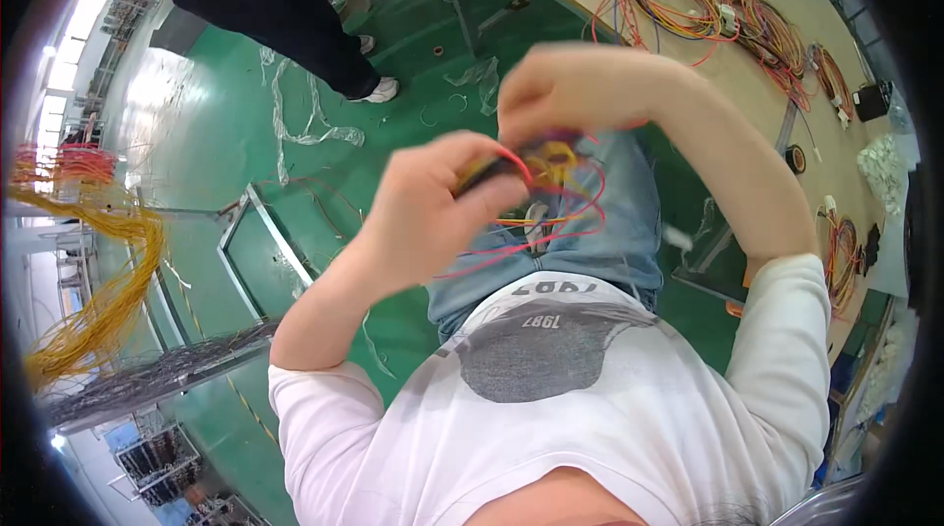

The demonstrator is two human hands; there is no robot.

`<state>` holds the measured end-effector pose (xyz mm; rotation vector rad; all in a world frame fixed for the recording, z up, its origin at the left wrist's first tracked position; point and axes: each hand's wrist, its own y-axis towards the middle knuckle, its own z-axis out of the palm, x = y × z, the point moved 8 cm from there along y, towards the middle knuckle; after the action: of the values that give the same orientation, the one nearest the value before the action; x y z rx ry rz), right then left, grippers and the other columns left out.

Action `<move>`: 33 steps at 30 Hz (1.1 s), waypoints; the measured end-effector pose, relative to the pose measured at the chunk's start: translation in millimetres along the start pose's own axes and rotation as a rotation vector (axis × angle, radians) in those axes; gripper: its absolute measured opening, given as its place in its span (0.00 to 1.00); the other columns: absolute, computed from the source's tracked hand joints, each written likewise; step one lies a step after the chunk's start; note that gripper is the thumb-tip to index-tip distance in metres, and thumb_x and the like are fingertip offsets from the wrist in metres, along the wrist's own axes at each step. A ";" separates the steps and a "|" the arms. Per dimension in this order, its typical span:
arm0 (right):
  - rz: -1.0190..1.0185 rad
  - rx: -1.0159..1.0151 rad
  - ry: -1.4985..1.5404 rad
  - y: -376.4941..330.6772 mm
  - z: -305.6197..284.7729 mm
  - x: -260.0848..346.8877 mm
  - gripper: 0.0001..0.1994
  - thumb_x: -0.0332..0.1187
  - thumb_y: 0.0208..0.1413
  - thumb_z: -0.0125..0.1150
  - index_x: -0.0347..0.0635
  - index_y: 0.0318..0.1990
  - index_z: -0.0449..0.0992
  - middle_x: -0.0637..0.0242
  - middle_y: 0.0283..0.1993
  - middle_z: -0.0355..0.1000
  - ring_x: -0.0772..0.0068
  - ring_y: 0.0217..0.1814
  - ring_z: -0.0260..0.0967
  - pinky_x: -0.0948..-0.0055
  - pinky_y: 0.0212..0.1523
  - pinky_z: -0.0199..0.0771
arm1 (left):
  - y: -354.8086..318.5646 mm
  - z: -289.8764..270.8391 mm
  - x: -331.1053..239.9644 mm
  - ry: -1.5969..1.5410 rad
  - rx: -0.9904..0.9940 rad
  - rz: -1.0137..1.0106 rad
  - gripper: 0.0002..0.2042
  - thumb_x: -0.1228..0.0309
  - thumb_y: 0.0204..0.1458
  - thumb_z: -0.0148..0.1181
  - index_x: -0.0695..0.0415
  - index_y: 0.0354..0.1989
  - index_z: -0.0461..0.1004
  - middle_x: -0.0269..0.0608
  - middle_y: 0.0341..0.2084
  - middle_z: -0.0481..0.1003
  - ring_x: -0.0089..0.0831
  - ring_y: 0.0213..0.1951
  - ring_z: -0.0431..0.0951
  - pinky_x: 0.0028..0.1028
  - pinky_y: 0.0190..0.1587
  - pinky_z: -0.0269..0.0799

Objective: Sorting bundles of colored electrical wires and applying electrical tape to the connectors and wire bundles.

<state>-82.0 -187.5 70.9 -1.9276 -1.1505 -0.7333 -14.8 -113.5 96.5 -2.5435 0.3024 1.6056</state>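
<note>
In front of my lap, my left hand (pixel 438 197) is wrapped round a coiled wire bundle (pixel 559 167) of red, yellow, black and purple wires. Loose red loops hang from it over my jeans, and a pale connector (pixel 534 219) shows below. Just above and to the right, my right hand (pixel 551 93) is bent over the bundle's far side. Its fingers are curled in and smeared by motion; what they hold, if anything, cannot be made out.
A table (pixel 767 147) on the right carries coiled wire harnesses (pixel 678 5), a black tape roll (pixel 795 159) and a bag of white parts (pixel 882 172). Yellow wires (pixel 118 290) hang on a rack at left. Another person (pixel 280 15) stands at far left; plastic strips litter the green floor.
</note>
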 end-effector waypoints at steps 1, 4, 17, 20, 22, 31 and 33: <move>-0.120 -0.421 -0.136 -13.8 -38.2 6.5 0.07 0.28 0.47 0.49 0.34 0.27 0.72 0.67 0.21 0.69 0.79 0.22 0.66 0.81 0.22 0.65 | 5.5 -6.6 15.3 -0.128 -0.104 -0.101 0.07 0.75 0.46 0.56 0.64 0.32 0.69 0.33 0.19 0.69 0.16 0.19 0.66 0.17 0.21 0.61; -0.095 -0.696 -0.116 -58.9 -49.3 42.0 0.06 0.27 0.44 0.52 0.34 0.27 0.72 0.67 0.22 0.70 0.79 0.26 0.67 0.81 0.27 0.65 | 2.8 -34.3 61.8 -0.490 -0.282 -0.334 0.07 0.72 0.48 0.55 0.63 0.30 0.68 0.31 0.17 0.67 0.13 0.14 0.60 0.15 0.15 0.54; -0.337 -0.829 0.045 5.4 31.0 8.4 0.05 0.23 0.45 0.53 0.33 0.32 0.69 0.58 0.34 0.67 0.63 0.35 0.64 0.72 0.35 0.64 | 5.2 -28.7 59.0 -0.837 -0.316 -0.171 0.07 0.70 0.48 0.54 0.61 0.29 0.67 0.31 0.15 0.65 0.12 0.12 0.56 0.14 0.14 0.48; -0.353 -0.699 0.172 -16.9 42.2 14.1 0.05 0.23 0.46 0.54 0.34 0.32 0.70 0.58 0.39 0.66 0.66 0.34 0.65 0.72 0.33 0.64 | 0.9 -40.9 69.6 -0.638 -0.453 -0.187 0.06 0.73 0.48 0.53 0.63 0.32 0.68 0.33 0.18 0.67 0.13 0.14 0.59 0.15 0.15 0.53; -0.462 -0.743 0.130 -31.1 32.2 35.5 0.04 0.23 0.47 0.53 0.34 0.32 0.71 0.57 0.42 0.65 0.68 0.34 0.65 0.74 0.34 0.64 | -6.3 -40.6 76.0 -0.448 -0.581 -0.216 0.07 0.74 0.47 0.52 0.64 0.34 0.68 0.35 0.20 0.69 0.14 0.15 0.62 0.15 0.17 0.56; -0.484 -0.509 1.038 -19.3 40.5 17.7 0.02 0.21 0.46 0.55 0.33 0.29 0.73 0.62 0.37 0.69 0.78 0.32 0.67 0.82 0.33 0.67 | 0.8 -20.0 44.3 -0.226 -0.603 0.093 0.13 0.79 0.44 0.55 0.60 0.38 0.61 0.39 0.22 0.73 0.18 0.22 0.69 0.18 0.24 0.65; -0.281 -0.716 1.055 -22.2 34.7 1.4 0.03 0.21 0.44 0.58 0.33 0.28 0.73 0.67 0.29 0.71 0.82 0.31 0.66 0.85 0.32 0.66 | 1.3 -17.7 43.3 -0.186 -0.614 0.133 0.13 0.79 0.44 0.55 0.59 0.38 0.62 0.39 0.21 0.72 0.19 0.21 0.70 0.18 0.24 0.65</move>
<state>-98.2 -151.2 60.1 -1.4455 -0.4794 -2.1922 18.6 -123.0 65.1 -2.7918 -0.0575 2.2571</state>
